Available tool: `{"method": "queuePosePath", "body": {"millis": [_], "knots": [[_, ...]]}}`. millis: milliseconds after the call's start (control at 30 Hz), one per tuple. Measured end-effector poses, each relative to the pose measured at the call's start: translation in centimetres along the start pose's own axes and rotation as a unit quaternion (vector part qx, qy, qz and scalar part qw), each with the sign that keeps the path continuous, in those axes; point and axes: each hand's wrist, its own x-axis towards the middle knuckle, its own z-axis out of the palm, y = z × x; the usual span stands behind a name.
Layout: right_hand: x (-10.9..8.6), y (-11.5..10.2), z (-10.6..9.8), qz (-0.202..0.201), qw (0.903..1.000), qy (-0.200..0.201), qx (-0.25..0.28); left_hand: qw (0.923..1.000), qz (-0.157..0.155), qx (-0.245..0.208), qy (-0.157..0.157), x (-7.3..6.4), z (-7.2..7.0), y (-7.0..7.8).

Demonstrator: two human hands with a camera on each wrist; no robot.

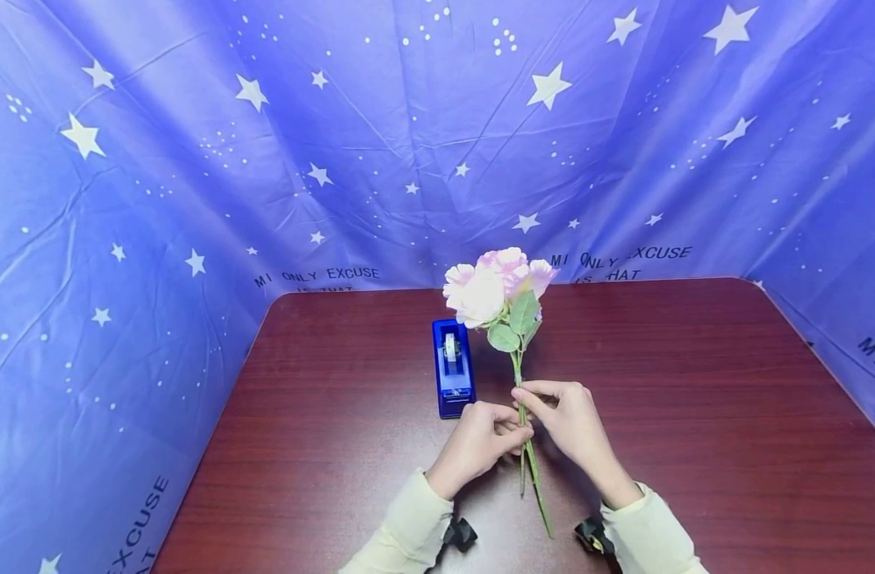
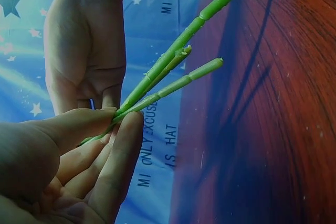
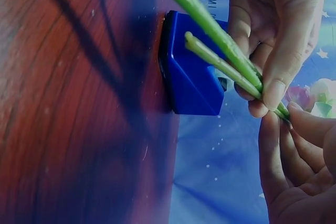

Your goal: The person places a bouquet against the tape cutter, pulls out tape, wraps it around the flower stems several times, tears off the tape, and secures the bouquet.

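Observation:
A bunch of pink and white flowers [image 1: 491,287] with green leaves [image 1: 523,312] stands upright over the table, held by both hands. My left hand [image 1: 476,441] pinches the green stems [image 2: 173,56] between thumb and fingers. Just above it, my right hand [image 1: 570,418] pinches the same stems near where they come together. Below the hands the stem ends spread apart at different lengths, one longer than the others. Behind the left hand a blue tape dispenser [image 1: 443,391] rests on the table, its roll of tape [image 1: 451,347] showing on top.
The dark red wooden table [image 1: 323,470] has a wood grain and rounded far corners. A blue curtain [image 1: 380,159] with white stars and printed lettering hangs behind it and on both sides.

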Motion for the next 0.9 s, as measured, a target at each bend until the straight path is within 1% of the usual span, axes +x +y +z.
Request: {"method": "queuePosePath", "body": {"millis": [100, 200, 333, 400, 533, 733, 900], "knots": [[-0.1, 0.2, -0.3, 0.009, 1.0000, 0.000, -0.002, 1.0000, -0.001, 0.002, -0.004, 0.2, 0.4, 0.1], [-0.2, 0.5, -0.6, 0.010, 0.9999, 0.001, -0.010, 0.9999, -0.001, 0.010, -0.007, 0.4, 0.7, 0.1], [-0.3, 0.9, -1.1, 0.007, 0.9994, 0.004, -0.033, 0.9992, 0.014, 0.036, -0.009, 0.7, 1.2, 0.2], [-0.3, 1.1, -1.4, 0.010, 0.9991, 0.006, -0.041, 0.9979, 0.025, 0.059, -0.007, 0.8, 1.6, 0.2], [-0.4, 1.6, -1.9, 0.016, 0.9987, 0.007, -0.047, 0.9966, 0.034, 0.075, -0.006, 1.1, 2.2, 0.3], [-0.4, 2.2, -2.2, 0.015, 0.9984, 0.009, -0.053, 0.9972, 0.033, 0.067, -0.006, 1.5, 2.9, 0.4], [-0.5, 2.5, -2.5, 0.005, 0.9968, 0.019, -0.078, 0.9962, 0.038, 0.078, -0.010, 1.8, 3.3, 0.3]]}}
